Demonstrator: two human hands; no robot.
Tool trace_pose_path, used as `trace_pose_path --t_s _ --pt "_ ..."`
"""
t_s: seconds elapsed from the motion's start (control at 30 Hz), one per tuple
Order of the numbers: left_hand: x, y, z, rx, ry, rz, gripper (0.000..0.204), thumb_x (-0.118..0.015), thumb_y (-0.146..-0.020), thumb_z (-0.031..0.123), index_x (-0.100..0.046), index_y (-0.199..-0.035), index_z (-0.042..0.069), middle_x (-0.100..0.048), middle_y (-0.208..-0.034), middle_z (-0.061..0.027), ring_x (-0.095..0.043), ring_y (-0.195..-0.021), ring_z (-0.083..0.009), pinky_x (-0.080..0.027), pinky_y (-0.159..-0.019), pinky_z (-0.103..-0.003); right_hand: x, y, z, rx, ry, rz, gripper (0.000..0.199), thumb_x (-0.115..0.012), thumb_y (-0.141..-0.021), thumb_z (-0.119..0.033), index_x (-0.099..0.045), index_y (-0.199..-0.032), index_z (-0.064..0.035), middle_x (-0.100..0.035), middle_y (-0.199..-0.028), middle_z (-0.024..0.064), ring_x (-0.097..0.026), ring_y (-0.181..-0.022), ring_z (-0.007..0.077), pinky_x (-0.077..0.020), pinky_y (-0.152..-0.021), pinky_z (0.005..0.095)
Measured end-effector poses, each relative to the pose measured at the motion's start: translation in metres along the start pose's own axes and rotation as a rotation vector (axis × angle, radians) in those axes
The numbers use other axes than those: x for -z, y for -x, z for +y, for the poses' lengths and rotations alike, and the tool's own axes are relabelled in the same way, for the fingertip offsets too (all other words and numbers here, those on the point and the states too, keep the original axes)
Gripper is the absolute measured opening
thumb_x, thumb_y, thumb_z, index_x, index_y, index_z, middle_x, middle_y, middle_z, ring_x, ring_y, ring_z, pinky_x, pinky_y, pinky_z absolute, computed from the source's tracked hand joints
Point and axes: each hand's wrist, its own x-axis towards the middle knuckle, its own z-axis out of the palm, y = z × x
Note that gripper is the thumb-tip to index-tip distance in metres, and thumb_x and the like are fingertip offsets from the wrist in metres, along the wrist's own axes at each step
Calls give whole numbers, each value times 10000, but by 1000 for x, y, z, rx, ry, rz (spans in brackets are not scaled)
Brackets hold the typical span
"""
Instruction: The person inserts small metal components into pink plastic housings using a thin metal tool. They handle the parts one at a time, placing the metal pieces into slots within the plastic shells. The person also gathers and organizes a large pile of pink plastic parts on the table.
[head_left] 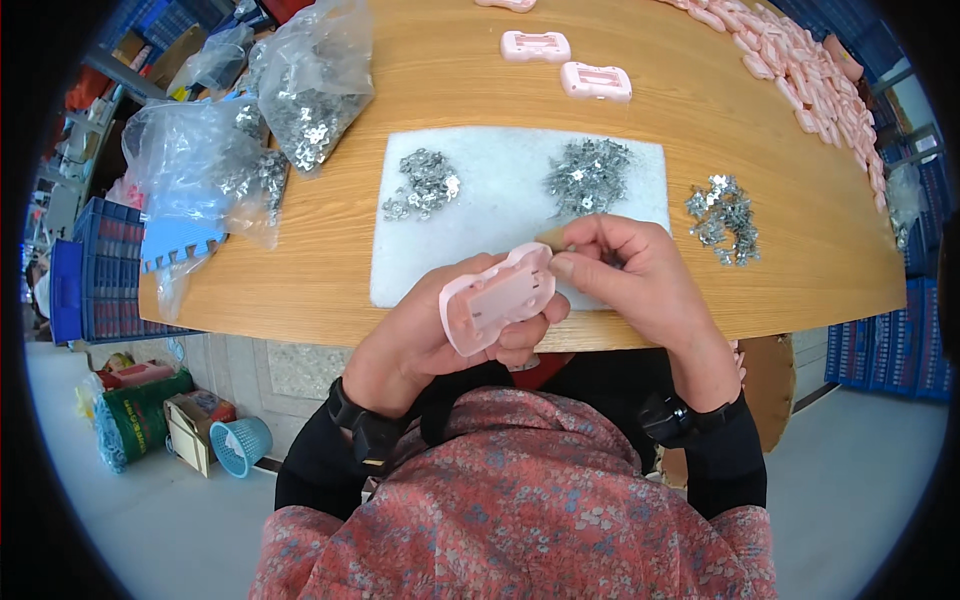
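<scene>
My left hand [420, 335] grips a pink plastic shell [497, 297], hollow side up, just above the table's near edge. My right hand [628, 268] presses at the shell's far right end, its fingers pinched on a small tan tool [551, 238]. Beyond both hands lies a white foam mat [500, 170] with two heaps of small metal clips, one on the left [425, 185] and one on the right [588, 175]. A third heap of clips [724, 215] lies on the bare wood to the right.
The wooden table [450, 90] carries clear bags of metal clips [310, 80] at the left, two pink shells [565, 62] at the back and a row of pink shells [810, 70] along the right edge. Blue crates [100, 270] and a small blue basket [240, 445] stand on the floor at the left.
</scene>
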Motion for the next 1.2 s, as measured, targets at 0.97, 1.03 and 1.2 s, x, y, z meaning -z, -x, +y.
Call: trace_pose_path --t_s 0.97,1.03,1.2 --pt "-7 -23 -36 102 108 -250 481 -384 -1073 429 -542 -1294 33 -621 -1078 -187 -524 -675 -151 -358 -525 -271 17 45 17 73 -163 50 297 -760 -926 -221 -734 -1104 16 -596 -772 -57 -496 -720 21 -436 -632 214" --pt "-8 -26 -38 118 65 -277 479 -391 -1071 435 -547 -1292 38 -621 -1073 -185 -526 -676 -149 -356 -517 -267 20 51 17 87 -137 53 296 -756 -928 -220 -732 -1104 18 -588 -765 -62 -492 -713 20 -431 -624 215" --pt "-23 -33 -47 261 54 -224 438 -385 -1085 380 -545 -1306 37 -666 -1079 -204 -565 -643 -156 -398 -504 -260 30 74 13 4 -164 20 276 -758 -922 -215 -731 -1058 23 -577 -756 -68 -478 -705 12 -417 -610 215"
